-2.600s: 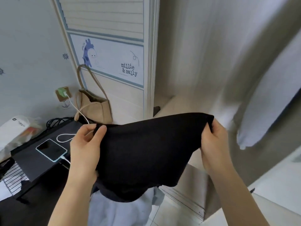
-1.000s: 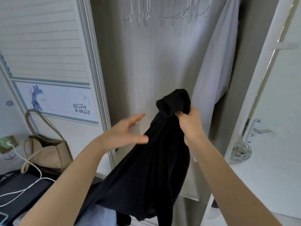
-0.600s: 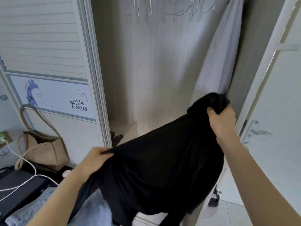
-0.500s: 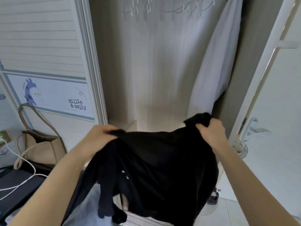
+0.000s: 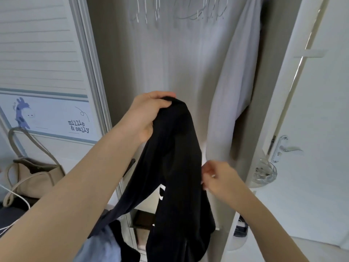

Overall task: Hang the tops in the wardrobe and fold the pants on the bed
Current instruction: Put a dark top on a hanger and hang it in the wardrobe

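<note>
Black top going up in front of the open wardrobe, not on a hanger yet.

Left hand (image 5: pixel 149 118) is gripping the black top (image 5: pixel 175 167) bunched at its highest point, holding it up so the rest is hanging free and untangling under its own weight. Right hand (image 5: pixel 217 176) is sitting at the garment's right edge, fingers loosely curled; cannot tell if it is pinching fabric or just touching it (probably hunting for the hem or neck opening). Empty hangers (image 5: pixel 188 10) are hanging on the rail above, well apart from the top. White garment (image 5: pixel 232 87) is hanging at the right inside the wardrobe (image 5: pixel 151 53). Next need, I'd judge: one hand freeing up for a hanger.
</note>
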Demonstrator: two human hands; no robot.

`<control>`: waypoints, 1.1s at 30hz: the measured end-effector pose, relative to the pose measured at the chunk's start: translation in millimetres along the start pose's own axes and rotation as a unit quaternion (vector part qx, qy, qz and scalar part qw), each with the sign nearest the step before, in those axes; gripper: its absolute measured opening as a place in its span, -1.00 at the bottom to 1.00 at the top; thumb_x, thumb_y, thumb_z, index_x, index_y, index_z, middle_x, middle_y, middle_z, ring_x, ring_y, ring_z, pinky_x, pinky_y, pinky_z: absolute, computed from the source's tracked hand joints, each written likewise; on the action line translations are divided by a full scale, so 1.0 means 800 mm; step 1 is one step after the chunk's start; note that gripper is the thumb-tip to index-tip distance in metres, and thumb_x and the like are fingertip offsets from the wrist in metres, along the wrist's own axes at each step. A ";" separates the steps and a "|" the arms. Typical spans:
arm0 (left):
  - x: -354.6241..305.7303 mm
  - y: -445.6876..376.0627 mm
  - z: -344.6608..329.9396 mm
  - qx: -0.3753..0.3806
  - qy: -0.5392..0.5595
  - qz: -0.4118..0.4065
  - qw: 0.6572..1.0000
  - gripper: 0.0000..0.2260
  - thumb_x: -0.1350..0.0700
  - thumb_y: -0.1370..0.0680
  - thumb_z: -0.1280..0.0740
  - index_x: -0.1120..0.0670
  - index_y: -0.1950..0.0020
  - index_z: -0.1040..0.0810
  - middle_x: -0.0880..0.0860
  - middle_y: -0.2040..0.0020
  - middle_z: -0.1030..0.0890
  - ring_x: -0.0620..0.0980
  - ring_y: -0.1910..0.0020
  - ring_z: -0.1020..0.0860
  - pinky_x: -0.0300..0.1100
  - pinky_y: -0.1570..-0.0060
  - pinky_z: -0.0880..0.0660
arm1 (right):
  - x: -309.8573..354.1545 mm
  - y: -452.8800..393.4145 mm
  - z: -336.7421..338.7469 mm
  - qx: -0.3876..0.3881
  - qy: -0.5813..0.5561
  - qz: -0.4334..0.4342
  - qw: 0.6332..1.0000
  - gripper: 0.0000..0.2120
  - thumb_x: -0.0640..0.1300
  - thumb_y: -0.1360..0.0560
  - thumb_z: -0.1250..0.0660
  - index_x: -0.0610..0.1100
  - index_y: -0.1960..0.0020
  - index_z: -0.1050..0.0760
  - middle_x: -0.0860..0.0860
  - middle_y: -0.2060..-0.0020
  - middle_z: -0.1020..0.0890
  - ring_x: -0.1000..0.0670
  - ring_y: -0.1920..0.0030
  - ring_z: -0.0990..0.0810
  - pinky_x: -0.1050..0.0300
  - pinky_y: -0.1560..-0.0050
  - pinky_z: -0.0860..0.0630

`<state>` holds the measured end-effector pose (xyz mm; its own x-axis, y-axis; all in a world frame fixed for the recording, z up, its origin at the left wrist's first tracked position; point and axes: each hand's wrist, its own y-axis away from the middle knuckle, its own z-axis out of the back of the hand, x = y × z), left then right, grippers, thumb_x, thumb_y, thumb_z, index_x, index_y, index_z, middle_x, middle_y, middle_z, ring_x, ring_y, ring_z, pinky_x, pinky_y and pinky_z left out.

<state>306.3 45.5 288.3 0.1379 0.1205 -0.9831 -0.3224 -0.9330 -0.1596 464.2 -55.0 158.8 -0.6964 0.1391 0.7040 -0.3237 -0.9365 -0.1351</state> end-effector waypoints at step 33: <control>0.144 0.039 -0.103 0.107 -0.428 -0.046 0.896 -0.79 0.07 -0.60 -0.24 0.08 0.10 -0.64 0.00 0.29 -0.68 -0.22 0.43 -0.59 -0.29 0.27 -0.56 | 0.037 -0.054 0.151 -0.332 -0.160 0.138 0.919 -0.80 -0.13 -0.51 -0.32 -0.16 0.26 -0.58 -0.05 0.44 -0.63 -0.10 0.34 -0.64 -0.03 0.15 -0.58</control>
<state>389.5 2.0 177.9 -0.5661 0.4957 -0.6586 -0.5318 -0.8301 -0.1677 535.0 -49.2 269.7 -0.6213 -0.2759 0.7334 -0.5558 -0.5045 -0.6607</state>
